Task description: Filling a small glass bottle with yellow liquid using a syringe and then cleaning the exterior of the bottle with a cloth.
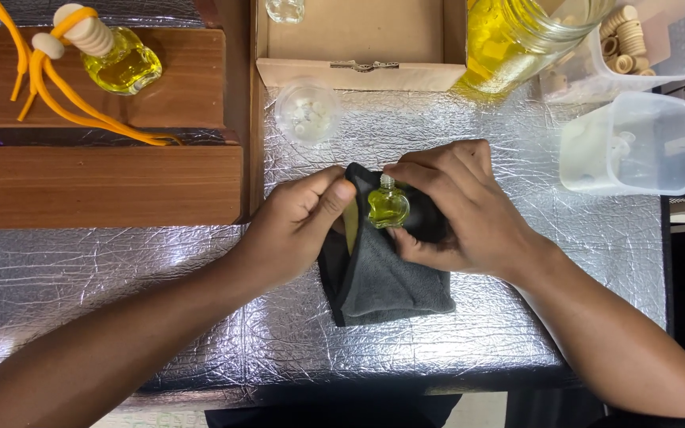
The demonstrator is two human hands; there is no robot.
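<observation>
A small glass bottle (388, 208) filled with yellow-green liquid sits on a dark grey cloth (394, 277) in the middle of the foil-covered table (120, 277). My right hand (461, 210) holds the bottle through the cloth, fingers curled over its top and thumb below it. My left hand (299, 226) pinches the cloth's left edge next to the bottle, thumb and fingers closed on the fabric. The cloth's lower part lies folded on the table.
A wooden stand (105, 186) at left carries a finished yellow bottle (124, 67) with a wooden cap and orange cord. A cardboard box (358, 47) stands behind, a small clear cup (307, 111) before it. A large jar of yellow liquid (517, 40) and plastic tubs (632, 143) sit at right.
</observation>
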